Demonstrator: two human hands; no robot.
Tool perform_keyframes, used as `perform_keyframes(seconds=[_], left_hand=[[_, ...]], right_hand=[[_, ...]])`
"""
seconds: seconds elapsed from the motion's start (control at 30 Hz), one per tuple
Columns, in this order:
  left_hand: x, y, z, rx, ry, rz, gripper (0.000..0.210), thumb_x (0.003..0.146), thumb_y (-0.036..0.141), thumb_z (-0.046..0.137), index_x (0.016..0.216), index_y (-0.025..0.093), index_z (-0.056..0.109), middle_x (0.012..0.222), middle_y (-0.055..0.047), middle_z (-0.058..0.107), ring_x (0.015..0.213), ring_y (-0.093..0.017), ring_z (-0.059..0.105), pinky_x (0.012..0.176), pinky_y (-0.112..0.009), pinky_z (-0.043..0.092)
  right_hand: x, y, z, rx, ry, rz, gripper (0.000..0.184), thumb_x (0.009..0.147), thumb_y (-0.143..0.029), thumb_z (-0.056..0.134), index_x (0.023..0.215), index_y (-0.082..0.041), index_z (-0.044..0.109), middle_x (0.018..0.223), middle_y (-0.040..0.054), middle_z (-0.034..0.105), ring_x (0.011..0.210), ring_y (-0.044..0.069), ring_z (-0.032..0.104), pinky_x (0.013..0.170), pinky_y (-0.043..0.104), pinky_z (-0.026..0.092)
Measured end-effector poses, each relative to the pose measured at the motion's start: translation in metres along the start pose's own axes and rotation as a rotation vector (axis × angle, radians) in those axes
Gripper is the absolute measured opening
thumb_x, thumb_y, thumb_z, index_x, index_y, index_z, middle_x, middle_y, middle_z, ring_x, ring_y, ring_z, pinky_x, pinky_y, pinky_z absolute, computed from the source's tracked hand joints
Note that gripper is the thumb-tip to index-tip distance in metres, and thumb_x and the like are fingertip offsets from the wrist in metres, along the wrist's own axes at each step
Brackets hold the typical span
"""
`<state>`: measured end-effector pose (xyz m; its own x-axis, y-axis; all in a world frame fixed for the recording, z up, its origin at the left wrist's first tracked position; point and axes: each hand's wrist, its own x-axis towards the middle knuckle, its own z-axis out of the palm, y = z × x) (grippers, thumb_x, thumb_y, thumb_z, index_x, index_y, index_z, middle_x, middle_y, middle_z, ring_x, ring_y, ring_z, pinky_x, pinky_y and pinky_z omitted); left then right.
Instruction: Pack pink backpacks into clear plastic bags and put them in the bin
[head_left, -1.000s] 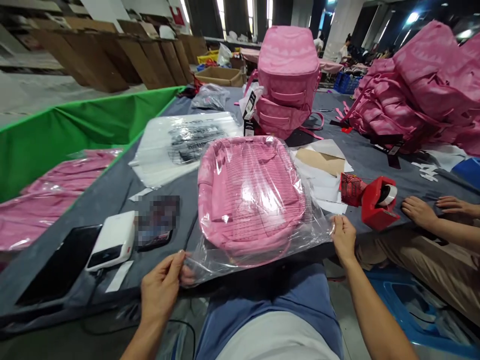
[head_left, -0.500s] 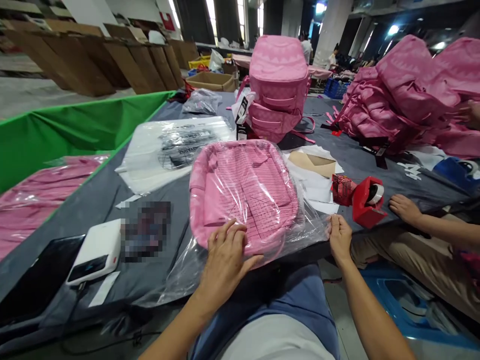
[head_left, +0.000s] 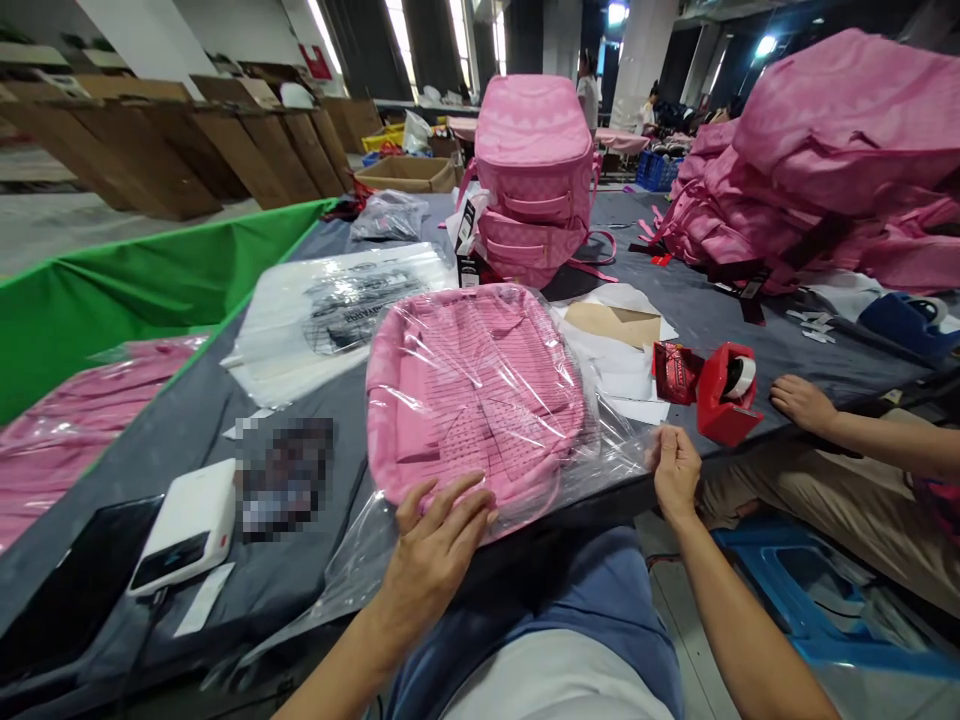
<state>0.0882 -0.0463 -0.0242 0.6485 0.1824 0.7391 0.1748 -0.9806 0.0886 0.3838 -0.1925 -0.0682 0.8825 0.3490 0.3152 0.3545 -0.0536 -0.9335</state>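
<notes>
A pink backpack (head_left: 480, 385) lies flat at the table's near edge inside a clear plastic bag (head_left: 611, 462), its striped back panel and straps facing up. My left hand (head_left: 441, 530) rests on the near edge of the wrapped backpack, palm down with fingers outstretched. To the right, my right hand (head_left: 675, 472) pinches the corner of the plastic bag between thumb and fingers, pulling that side fairly taut. Loose plastic also spreads to the left, below my left forearm.
Flat plastic bags (head_left: 337, 310), a white power bank (head_left: 187, 525) and a dark tablet (head_left: 71, 570) lie left. An upright pink backpack (head_left: 532, 170) stands behind. Right are a red tape dispenser (head_left: 726, 395), a backpack pile (head_left: 832, 180) and another person's hand (head_left: 802, 402).
My left hand has slid slightly toward me along the wrapped backpack's near edge. My right hand keeps its pinch. In the pile at right, a pink backpack has shifted. The view has turned slightly.
</notes>
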Motion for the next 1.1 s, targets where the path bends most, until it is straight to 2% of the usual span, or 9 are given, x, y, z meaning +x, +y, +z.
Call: perform_keyframes(seconds=[0.1, 0.2, 0.3, 0.43, 0.53, 0.63, 0.77, 0.87, 1.1], left_hand=[[0.010, -0.017, 0.006, -0.216, -0.140, -0.218, 0.019, 0.102, 0.024, 0.054, 0.088, 0.022, 0.066, 0.094, 0.000, 0.075, 0.101, -0.020, 0.067, 0.094, -0.036, 0.040], [0.024, -0.039, 0.013, -0.536, -0.432, -0.471, 0.038, 0.099, 0.040, 0.052, 0.068, 0.021, 0.064, 0.085, -0.003, 0.071, 0.082, -0.018, 0.064, 0.076, -0.032, 0.044], [0.033, -0.051, 0.017, -0.667, -0.606, -0.583, 0.044, 0.092, 0.047, 0.052, 0.057, 0.021, 0.058, 0.078, -0.005, 0.067, 0.078, -0.020, 0.060, 0.075, -0.033, 0.044], [0.034, -0.050, 0.017, -0.676, -0.607, -0.624, 0.045, 0.090, 0.050, 0.050, 0.056, 0.021, 0.057, 0.081, -0.006, 0.068, 0.081, -0.021, 0.059, 0.079, -0.035, 0.044], [0.031, -0.048, 0.016, -0.677, -0.595, -0.623, 0.046, 0.090, 0.052, 0.049, 0.057, 0.021, 0.058, 0.083, -0.006, 0.070, 0.081, -0.022, 0.060, 0.079, -0.035, 0.044], [0.027, -0.048, 0.016, -0.666, -0.590, -0.619, 0.051, 0.092, 0.059, 0.045, 0.059, 0.022, 0.059, 0.079, -0.005, 0.068, 0.078, -0.021, 0.060, 0.074, -0.034, 0.046], [0.024, -0.052, 0.019, -0.632, -0.624, -0.613, 0.056, 0.088, 0.070, 0.045, 0.063, 0.024, 0.066, 0.077, -0.005, 0.068, 0.076, -0.023, 0.064, 0.070, -0.033, 0.049], [0.022, -0.057, 0.022, -0.583, -0.637, -0.610, 0.059, 0.084, 0.075, 0.045, 0.066, 0.025, 0.071, 0.082, -0.006, 0.072, 0.080, -0.025, 0.067, 0.073, -0.035, 0.053], [0.006, -0.074, 0.032, -0.508, -0.684, -0.613, 0.057, 0.079, 0.079, 0.052, 0.079, 0.030, 0.080, 0.101, -0.005, 0.078, 0.099, -0.031, 0.071, 0.087, -0.042, 0.059]], right_hand=[[-0.001, 0.005, -0.001, 0.012, 0.013, 0.022, 0.062, 0.085, -0.084, 0.049, 0.078, -0.022, 0.053, 0.049, -0.0088, 0.038, 0.040, 0.011, 0.040, 0.040, 0.025, 0.033], [0.002, 0.012, -0.002, 0.026, -0.031, 0.093, 0.065, 0.080, -0.087, 0.052, 0.078, -0.022, 0.056, 0.048, -0.0099, 0.034, 0.038, 0.010, 0.036, 0.037, 0.025, 0.030], [0.008, 0.017, 0.000, 0.019, -0.091, 0.161, 0.068, 0.074, -0.088, 0.058, 0.080, -0.020, 0.060, 0.047, -0.0104, 0.034, 0.037, 0.010, 0.035, 0.037, 0.025, 0.028], [0.012, 0.021, 0.005, 0.021, -0.115, 0.239, 0.071, 0.060, -0.089, 0.069, 0.074, -0.020, 0.058, 0.046, -0.0091, 0.040, 0.037, 0.009, 0.037, 0.036, 0.024, 0.029], [0.016, 0.018, -0.004, 0.037, -0.095, 0.258, 0.070, 0.057, -0.086, 0.073, 0.073, -0.020, 0.056, 0.052, -0.0061, 0.051, 0.041, 0.011, 0.047, 0.040, 0.025, 0.040], [0.029, 0.010, -0.038, -0.054, -0.015, 0.190, 0.065, 0.061, -0.080, 0.075, 0.080, -0.020, 0.059, 0.061, -0.0030, 0.059, 0.050, 0.015, 0.056, 0.046, 0.027, 0.047], [0.066, -0.008, -0.101, -0.316, 0.230, 0.013, 0.055, 0.067, -0.072, 0.072, 0.078, -0.019, 0.063, 0.064, -0.0006, 0.060, 0.056, 0.014, 0.053, 0.053, 0.027, 0.043], [0.094, -0.013, -0.132, -0.422, 0.341, 0.055, 0.052, 0.065, -0.069, 0.070, 0.073, -0.017, 0.064, 0.067, 0.0023, 0.063, 0.065, 0.015, 0.052, 0.060, 0.027, 0.041], [0.127, -0.003, -0.122, -0.432, 0.257, 0.231, 0.047, 0.071, -0.060, 0.072, 0.060, -0.016, 0.062, 0.048, -0.0009, 0.051, 0.054, 0.013, 0.045, 0.054, 0.026, 0.033]])
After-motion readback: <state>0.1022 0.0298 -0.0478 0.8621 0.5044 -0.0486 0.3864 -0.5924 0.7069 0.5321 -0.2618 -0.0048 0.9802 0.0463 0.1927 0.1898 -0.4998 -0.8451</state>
